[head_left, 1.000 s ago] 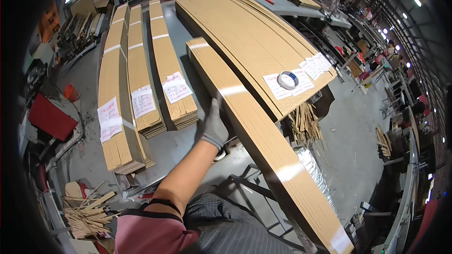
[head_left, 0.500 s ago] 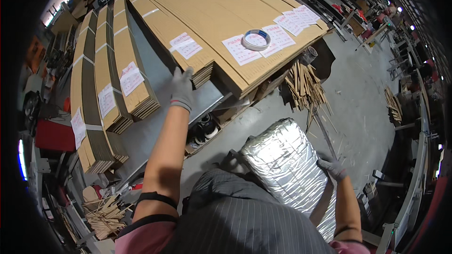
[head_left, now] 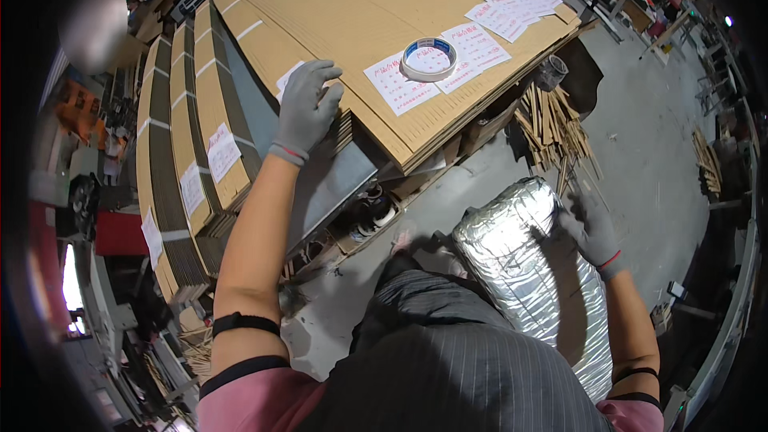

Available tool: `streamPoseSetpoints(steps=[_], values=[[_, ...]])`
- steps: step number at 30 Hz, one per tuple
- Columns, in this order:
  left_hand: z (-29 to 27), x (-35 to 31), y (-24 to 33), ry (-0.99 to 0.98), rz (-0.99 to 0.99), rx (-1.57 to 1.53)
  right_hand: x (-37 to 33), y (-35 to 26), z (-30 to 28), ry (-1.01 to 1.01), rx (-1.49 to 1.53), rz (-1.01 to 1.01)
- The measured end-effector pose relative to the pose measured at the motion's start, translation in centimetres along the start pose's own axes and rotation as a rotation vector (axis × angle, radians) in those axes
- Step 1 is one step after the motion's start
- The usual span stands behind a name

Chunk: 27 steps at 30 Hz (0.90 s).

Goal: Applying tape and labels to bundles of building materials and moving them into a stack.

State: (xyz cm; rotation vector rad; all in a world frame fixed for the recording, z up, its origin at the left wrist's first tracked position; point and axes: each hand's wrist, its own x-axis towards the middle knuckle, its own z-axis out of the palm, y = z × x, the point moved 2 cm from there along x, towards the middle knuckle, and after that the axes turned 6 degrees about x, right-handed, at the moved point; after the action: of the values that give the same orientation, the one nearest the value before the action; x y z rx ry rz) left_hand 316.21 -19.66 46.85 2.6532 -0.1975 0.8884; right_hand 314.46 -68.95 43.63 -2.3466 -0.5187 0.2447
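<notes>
In a grey glove, my left hand [head_left: 306, 112] is over the near end of a strapped bundle of long cardboard strips [head_left: 254, 38], partly covering a paper label there. Its fingers are apart, with nothing visible in them. My right hand [head_left: 590, 232], also gloved, hovers by the upper right side of a long silver foil-wrapped bundle [head_left: 512, 228], fingers spread; whether it touches the foil I cannot tell. On a wide cardboard stack [head_left: 344, 0] a roll of tape [head_left: 426, 75] rests over printed paper labels [head_left: 400, 96].
Several narrow strapped cardboard bundles [head_left: 210, 88] lie at left on the metal table [head_left: 332, 192]. Below its edge is a shelf with rolls [head_left: 374, 214]. Wooden strips [head_left: 556, 132] are heaped on the floor to the right, beyond the foil bundle.
My left hand has lifted off the cardboard bundle's end and its fingers have spread. My right hand has risen along the foil bundle's side and opened. The view has shifted.
</notes>
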Motion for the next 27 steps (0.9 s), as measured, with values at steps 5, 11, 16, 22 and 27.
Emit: streamPoseSetpoints(steps=[5,11,16,22,27], values=[[2.9,4.4,-3.1,-0.063,0.172,-0.005,8.6,-13.3,5.4,0.217,-0.014,-0.419],[5.4,7.0,-4.6,-0.203,0.268,-0.120,13.1,-16.6,10.5,0.231,-0.229,-0.262],[6.0,9.1,-6.6,-0.277,0.288,-0.180,13.7,-18.8,11.6,0.249,-0.327,-0.173],[7.3,10.1,-6.8,-0.364,0.309,-0.197,14.5,-20.1,11.8,0.201,-0.378,-0.108],[7.2,10.1,-6.7,-0.354,0.291,-0.166,14.7,-20.4,12.0,0.176,-0.324,-0.057]])
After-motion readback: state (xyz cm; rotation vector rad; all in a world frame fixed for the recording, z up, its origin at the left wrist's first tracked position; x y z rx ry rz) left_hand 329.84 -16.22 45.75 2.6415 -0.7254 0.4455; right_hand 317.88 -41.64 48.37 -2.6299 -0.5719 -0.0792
